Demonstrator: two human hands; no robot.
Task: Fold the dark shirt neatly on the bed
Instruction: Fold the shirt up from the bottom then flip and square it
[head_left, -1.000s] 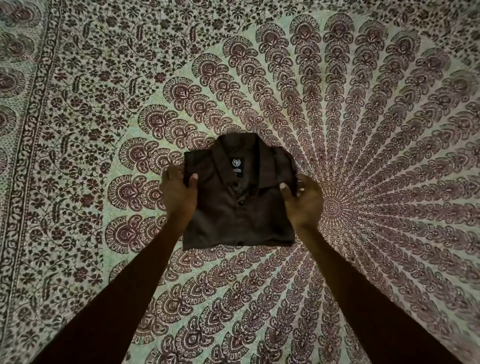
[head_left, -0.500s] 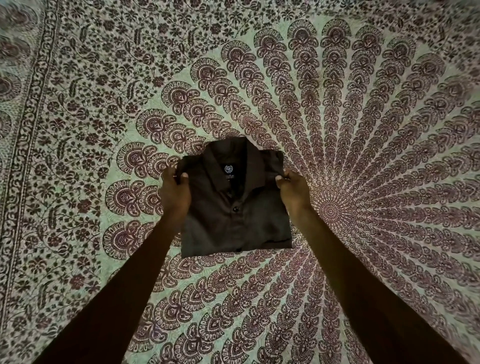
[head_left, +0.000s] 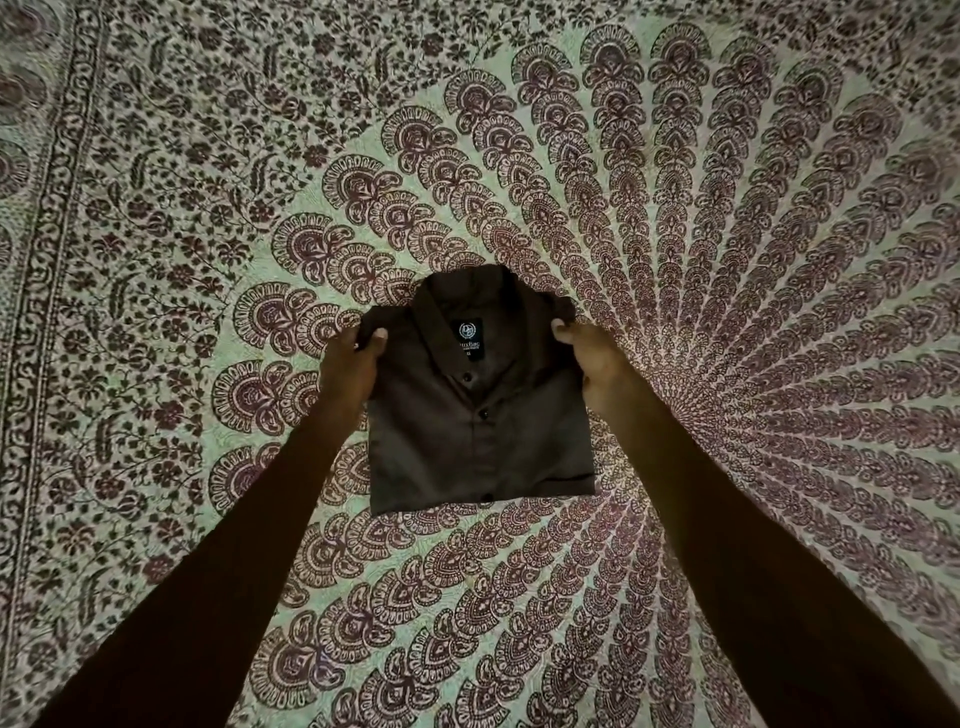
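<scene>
Head view: the dark shirt (head_left: 478, 441) lies on the patterned bedspread (head_left: 727, 260) as a compact rectangle, collar (head_left: 467, 306) away from the person, label (head_left: 470, 338) showing and the button placket running down the middle.

The left hand (head_left: 348, 371) pinches the shirt's left shoulder edge, thumb on top and the other fingers curled at the side. The right hand (head_left: 592, 358) grips the right shoulder edge the same way, thumb over the cloth. Whether the fingers reach under the fold I cannot tell.

The cloth looks light, thin and limp, so the stacked layers would likely slide or sag if lifted by 1 corner. The 2 shoulder edges, where the layers are thickest near the stiffer collar, seem the soundest places to hold. Judging by its squared outline, the fold looks nearly complete.
</scene>
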